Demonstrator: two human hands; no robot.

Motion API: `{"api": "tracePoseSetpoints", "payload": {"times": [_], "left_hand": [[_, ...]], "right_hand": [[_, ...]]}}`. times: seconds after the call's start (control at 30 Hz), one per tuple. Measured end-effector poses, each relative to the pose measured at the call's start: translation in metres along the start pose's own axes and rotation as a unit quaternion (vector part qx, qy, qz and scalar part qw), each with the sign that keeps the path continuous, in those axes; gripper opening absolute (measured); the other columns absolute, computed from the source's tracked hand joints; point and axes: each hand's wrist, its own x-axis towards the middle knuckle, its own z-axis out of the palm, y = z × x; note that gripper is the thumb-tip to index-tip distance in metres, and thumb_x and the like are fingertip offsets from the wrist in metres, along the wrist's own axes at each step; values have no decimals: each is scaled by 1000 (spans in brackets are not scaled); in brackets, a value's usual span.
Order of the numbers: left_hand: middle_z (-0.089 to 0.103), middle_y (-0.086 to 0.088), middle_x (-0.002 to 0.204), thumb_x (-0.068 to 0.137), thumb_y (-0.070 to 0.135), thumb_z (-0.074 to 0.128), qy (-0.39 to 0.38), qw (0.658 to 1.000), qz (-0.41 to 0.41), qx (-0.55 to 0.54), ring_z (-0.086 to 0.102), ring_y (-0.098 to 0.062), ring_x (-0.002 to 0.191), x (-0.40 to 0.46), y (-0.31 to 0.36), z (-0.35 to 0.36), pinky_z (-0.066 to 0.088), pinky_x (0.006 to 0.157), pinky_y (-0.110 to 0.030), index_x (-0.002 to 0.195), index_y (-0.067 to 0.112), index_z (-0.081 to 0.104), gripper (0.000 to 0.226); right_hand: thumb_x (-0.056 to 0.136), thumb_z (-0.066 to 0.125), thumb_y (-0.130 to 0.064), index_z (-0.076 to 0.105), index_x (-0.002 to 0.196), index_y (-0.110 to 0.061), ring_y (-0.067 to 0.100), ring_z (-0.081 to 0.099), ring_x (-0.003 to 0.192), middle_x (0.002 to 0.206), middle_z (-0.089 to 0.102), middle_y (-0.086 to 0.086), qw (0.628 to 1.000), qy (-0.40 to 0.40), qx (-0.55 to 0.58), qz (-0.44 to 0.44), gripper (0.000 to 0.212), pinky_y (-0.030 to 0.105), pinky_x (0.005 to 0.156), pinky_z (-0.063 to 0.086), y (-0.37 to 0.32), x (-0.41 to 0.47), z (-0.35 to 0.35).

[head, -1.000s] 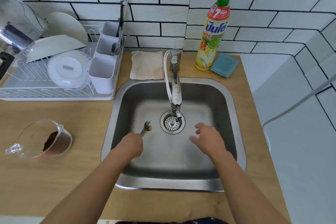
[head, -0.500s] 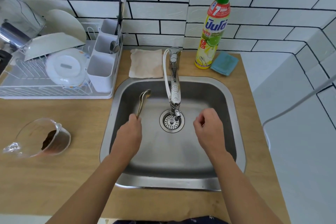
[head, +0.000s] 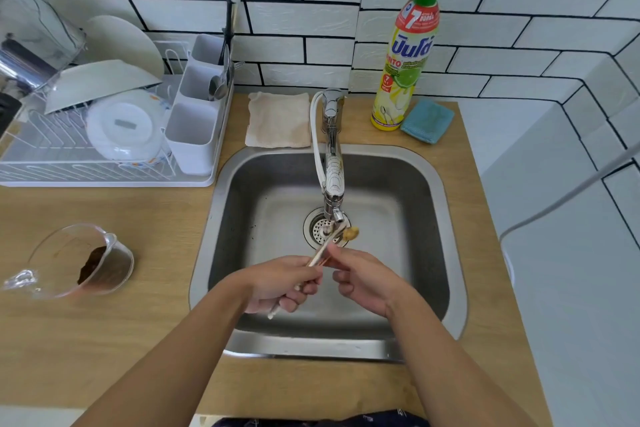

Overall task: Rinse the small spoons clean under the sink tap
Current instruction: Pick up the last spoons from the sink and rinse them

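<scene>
Steel sink (head: 429, 184) set in a wooden bench (head: 104, 340): the left hand (head: 277, 284) grips the spoons (head: 330, 239) by their handles, bowls (soiled yellow-brown) just below the tap (head: 333, 180) spout, over the drain (head: 320, 227). The right hand (head: 363, 277) pinches the handles alongside. Bare basin floor lies on every side.

The sink (head: 429, 184) is showing brushed, dull-gleaming steel; the tap (head: 333, 180) is shining as polished chrome. The table (head: 104, 340) is looking like matt pale wood (laminate, perhaps). The dish rack (head: 104, 177) is looking like glossy white plastic.
</scene>
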Motion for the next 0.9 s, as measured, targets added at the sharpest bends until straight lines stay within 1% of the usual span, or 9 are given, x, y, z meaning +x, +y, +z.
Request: {"api": "tracePoseSetpoints", "payload": {"times": [0.2,0.3,0.37,0.43,0.5,0.63,0.7,0.8,0.9], "left_hand": [[61,-3,80,97,50,57,-32,998,15,45,46,-10,55,5,7,9,39,50,-20,99,11,60,39],[72,-13,103,96,71,34,37,999,38,-11,63,-19,73,5,-4,2,52,68,-29,111,8,65,72],[72,-16,115,95,75,22,154,975,73,-140,68,-25,89,9,-16,3,53,78,-36,118,5,64,84],[72,-15,116,94,75,23,268,916,121,-273,69,-27,104,17,-20,12,53,89,-41,122,6,61,84],[72,-14,114,96,72,25,312,874,156,-339,68,-27,107,27,-11,28,52,96,-43,120,7,60,78],[72,-15,104,102,62,25,361,856,183,-321,74,-17,86,38,6,54,52,83,-34,106,10,61,64],[73,-10,103,103,61,25,403,843,193,-299,71,-17,94,36,5,50,47,79,-28,109,12,62,62],[71,-2,107,102,61,24,443,824,212,-281,65,-15,106,34,6,46,41,91,-29,103,23,60,53],[71,3,107,100,64,23,443,846,199,-218,64,-12,104,39,5,60,42,94,-34,99,29,61,52]], "right_hand": [[104,58,-24,75,93,-2,3,41,54,67,64,-3,994,11,33,-106,30,16,54,37,-7,-5,-4],[107,54,-22,80,77,-12,4,41,55,80,70,9,981,73,43,-172,41,17,57,42,-9,-10,-8],[108,53,-20,75,84,-12,4,43,55,88,77,10,965,129,81,-213,34,18,58,43,-11,-13,-12],[109,52,-21,72,87,-11,4,44,55,88,78,9,953,174,84,-232,31,20,59,43,-8,-12,-10],[108,53,-22,77,77,-12,7,45,55,79,74,8,950,195,54,-238,40,22,57,42,3,-9,5],[106,58,-24,72,77,-12,11,52,54,64,65,2,948,196,23,-249,35,24,52,46,23,-2,30],[107,55,-24,78,75,-14,9,53,55,73,73,4,944,193,33,-265,40,23,54,48,20,-2,24],[108,53,-25,81,76,-20,7,53,55,82,78,7,941,187,46,-277,43,23,56,49,18,-3,22],[108,54,-29,82,76,-21,8,53,56,76,76,5,946,194,14,-258,43,30,62,49,32,-4,33]]}}
